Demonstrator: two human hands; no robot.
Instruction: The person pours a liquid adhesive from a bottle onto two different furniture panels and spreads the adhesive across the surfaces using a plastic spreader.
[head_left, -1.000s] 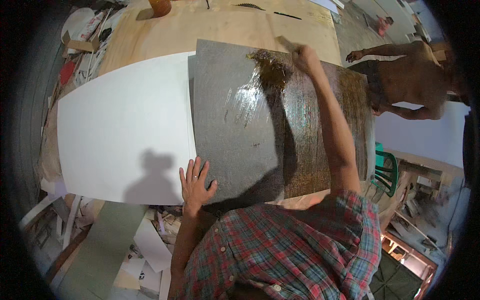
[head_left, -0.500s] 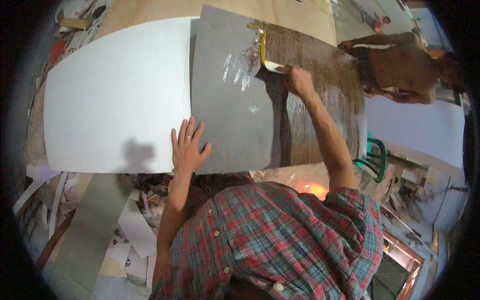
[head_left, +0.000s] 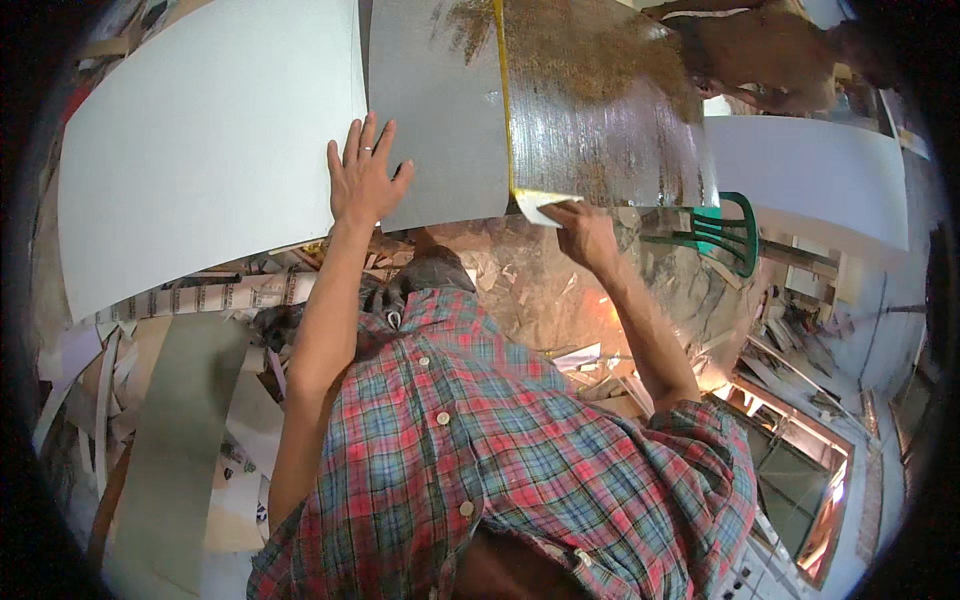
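Note:
My right hand (head_left: 585,237) grips a pale flat spreader (head_left: 541,206) with yellow glue along its edge. That spreader is at the near edge of a grey panel (head_left: 430,140). From it a thin yellow ridge of glue (head_left: 505,100) runs away across the panel. Right of this ridge the surface carries a shiny, streaky brownish coat (head_left: 590,130); left of it the grey is mostly bare, with a brown smear near the far side. Fingers spread, my left hand (head_left: 366,182) lies flat where the grey panel meets a white panel (head_left: 200,150).
Another person (head_left: 755,55) stands at the far right beside the panels. A pale panel (head_left: 810,175) and a green plastic chair (head_left: 728,235) are on the right. Scraps and offcuts litter the floor (head_left: 520,270) below. A long greenish board (head_left: 175,450) lies at lower left.
My right hand has drawn the spreader toward me, from the panel's far part to its near edge, lengthening the yellow ridge. My left hand stays flat on the panels. The view has shifted.

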